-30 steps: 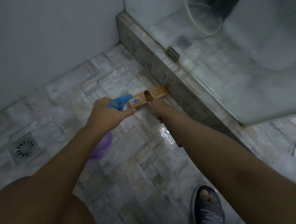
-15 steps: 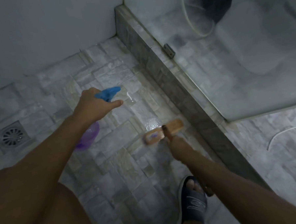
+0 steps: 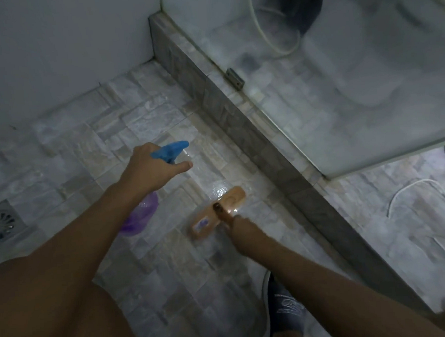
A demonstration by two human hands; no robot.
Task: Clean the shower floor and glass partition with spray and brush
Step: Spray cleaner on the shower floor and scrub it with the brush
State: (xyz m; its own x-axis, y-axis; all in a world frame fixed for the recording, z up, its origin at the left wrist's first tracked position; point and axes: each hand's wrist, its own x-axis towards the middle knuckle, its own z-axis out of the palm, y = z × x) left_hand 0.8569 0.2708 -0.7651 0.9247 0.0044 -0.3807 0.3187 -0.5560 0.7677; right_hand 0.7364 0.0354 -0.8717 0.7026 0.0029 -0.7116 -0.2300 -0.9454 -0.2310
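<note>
My left hand point(image 3: 149, 169) grips a purple spray bottle point(image 3: 141, 216) by its blue trigger head point(image 3: 170, 151), nozzle aimed forward over the wet stone-tile shower floor point(image 3: 91, 149). My right hand point(image 3: 238, 225) holds the handle of a wooden scrub brush point(image 3: 216, 212), whose head lies flat on the wet tiles near the grey stone curb point(image 3: 239, 123). The frosted glass partition point(image 3: 341, 97) stands on that curb to the right.
A round floor drain point(image 3: 0, 223) sits at the far left. A white wall point(image 3: 55, 48) closes the back. A metal bracket point(image 3: 234, 78) holds the glass on the curb. My sandalled foot point(image 3: 282, 307) stands by the curb, and a hose point(image 3: 413, 191) lies beyond it.
The brush has been pulled back from the curb toward me across the wet tiles. My left hand with the spray bottle has drifted slightly left and stayed raised.
</note>
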